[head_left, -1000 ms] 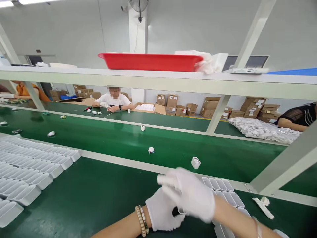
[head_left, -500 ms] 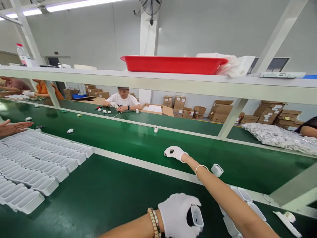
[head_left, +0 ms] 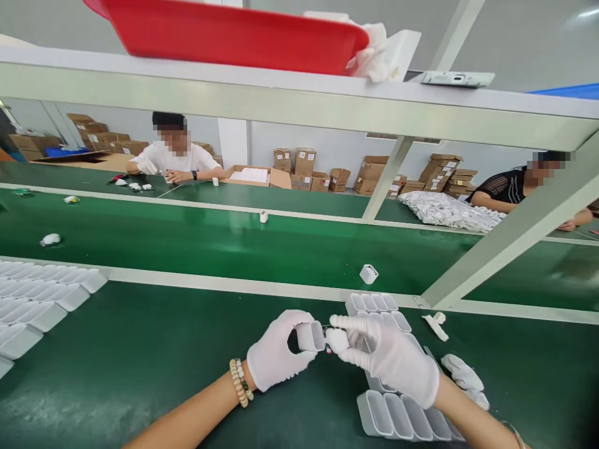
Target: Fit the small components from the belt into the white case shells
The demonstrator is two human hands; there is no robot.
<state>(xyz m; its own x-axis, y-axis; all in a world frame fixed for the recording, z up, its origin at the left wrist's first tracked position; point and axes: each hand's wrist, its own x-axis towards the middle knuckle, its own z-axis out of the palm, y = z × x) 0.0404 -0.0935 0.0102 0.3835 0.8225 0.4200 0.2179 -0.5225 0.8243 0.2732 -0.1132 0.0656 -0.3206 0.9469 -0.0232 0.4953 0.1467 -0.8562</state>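
Both my hands wear white gloves and meet low in the middle of the view over the green table. My left hand is closed round a small white open casing, its opening turned to the right. My right hand pinches a small rounded white part with a bit of colour on it, held right against the casing's mouth. Under my right wrist lie rows of empty white casings.
A loose white casing and other small parts sit on the green conveyor belt beyond. More white casings are laid in rows at the left. Two people work across the belt. A red tray rests on the overhead shelf.
My right hand picked the small part off the belt and drew back to the casing in my left hand. The camera tilted down and the view shifted right.
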